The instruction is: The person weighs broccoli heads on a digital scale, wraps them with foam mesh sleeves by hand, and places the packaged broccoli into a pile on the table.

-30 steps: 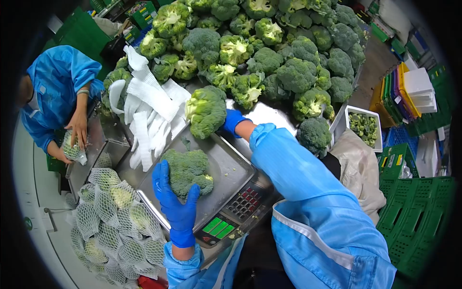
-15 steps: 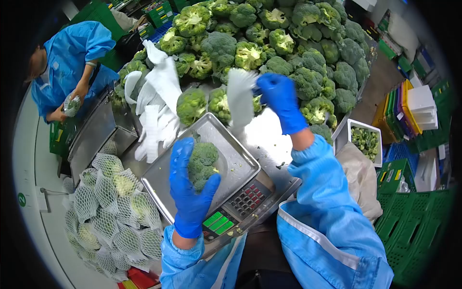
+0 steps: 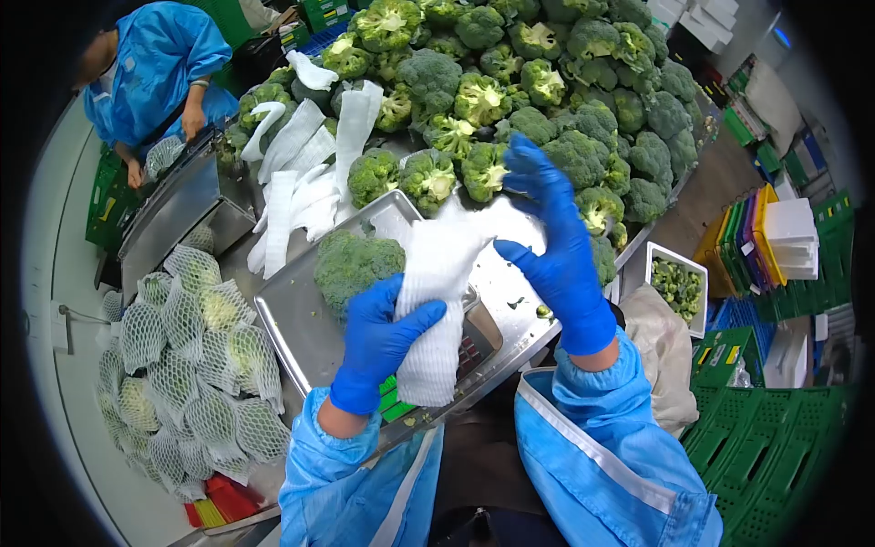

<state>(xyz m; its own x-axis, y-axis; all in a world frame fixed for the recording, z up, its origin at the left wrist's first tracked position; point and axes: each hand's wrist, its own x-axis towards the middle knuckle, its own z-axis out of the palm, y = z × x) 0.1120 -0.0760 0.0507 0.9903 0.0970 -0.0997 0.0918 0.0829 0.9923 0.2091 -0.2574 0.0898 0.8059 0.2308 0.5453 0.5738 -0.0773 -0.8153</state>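
Note:
My left hand (image 3: 378, 342), in a blue glove, pinches a white foam net sleeve (image 3: 433, 319) between thumb and fingers. The sleeve hangs flat across the scale's front edge and hides much of its keypad. Right behind my left fingers a broccoli head (image 3: 351, 264) is over the metal scale tray (image 3: 287, 305); whether the fingers touch it I cannot tell. To the right of the sleeve, my right hand (image 3: 561, 246), also gloved, is open with fingers and thumb spread, nothing in it.
Broccoli is heaped high (image 3: 565, 100) at the back. Loose foam sleeves (image 3: 296, 191) lie left of it. Net-wrapped heads (image 3: 196, 383) are piled at the left. A person in blue (image 3: 164, 64) stands back left. Green crates (image 3: 766, 456) and a white box of trimmings (image 3: 676, 290) are at right.
The foam sleeve has come down from my right hand to my left, which has shut on it. My right hand has opened. The broccoli now shows beyond my left fingers.

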